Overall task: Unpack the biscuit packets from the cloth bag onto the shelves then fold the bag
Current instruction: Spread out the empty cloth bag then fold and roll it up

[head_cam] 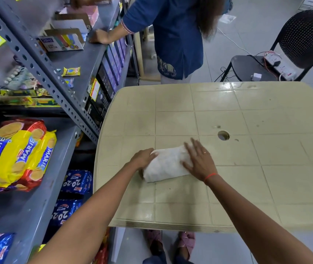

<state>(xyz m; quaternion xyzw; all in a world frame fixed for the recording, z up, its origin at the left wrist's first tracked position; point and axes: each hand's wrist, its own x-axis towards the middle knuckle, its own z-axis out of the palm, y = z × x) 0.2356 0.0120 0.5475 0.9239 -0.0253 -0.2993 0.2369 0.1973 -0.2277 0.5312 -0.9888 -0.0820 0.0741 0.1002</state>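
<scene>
Pressing the folded bag (166,164) at lower centre, I am spreading my right hand (199,161) flat, left hand (143,159) curled on its end; releasing risks it springing open.

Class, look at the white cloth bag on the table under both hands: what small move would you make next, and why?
Probably press the right hand flat along the cloth bag to set the fold. The bag already lies as a compact bundle on the table, the left hand gripping its end, and Marie packets sit on the shelf.
</scene>
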